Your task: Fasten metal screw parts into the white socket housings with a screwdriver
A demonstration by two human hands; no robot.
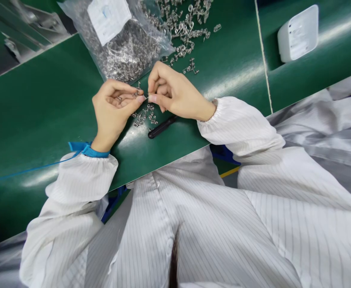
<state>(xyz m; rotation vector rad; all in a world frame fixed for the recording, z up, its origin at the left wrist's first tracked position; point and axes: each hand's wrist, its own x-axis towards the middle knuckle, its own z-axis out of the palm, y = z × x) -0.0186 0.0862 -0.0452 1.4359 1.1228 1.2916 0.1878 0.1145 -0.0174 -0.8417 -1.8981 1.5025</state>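
Small metal springs are pinched between the thumb and fingers of my left hand (113,106), which wears a blue wrist strap (95,151). Fingertips of my right hand (177,92) close on the end of a small metal spring (145,96) right beside the left fingertips. Just below both hands lies a small group of springs (143,116) on the green table (58,104). A black-handled tool (161,127) rests under my right hand, its far end hidden. Above my left hand sits a clear plastic bag (127,56) full of small metal parts.
More loose springs (187,30) are spread beside the bag. A white plastic container (298,34) stands at the upper right, beyond a pale line on the table. Metal framework (28,28) is at the upper left. A blue cord (28,171) runs leftward from the strap.
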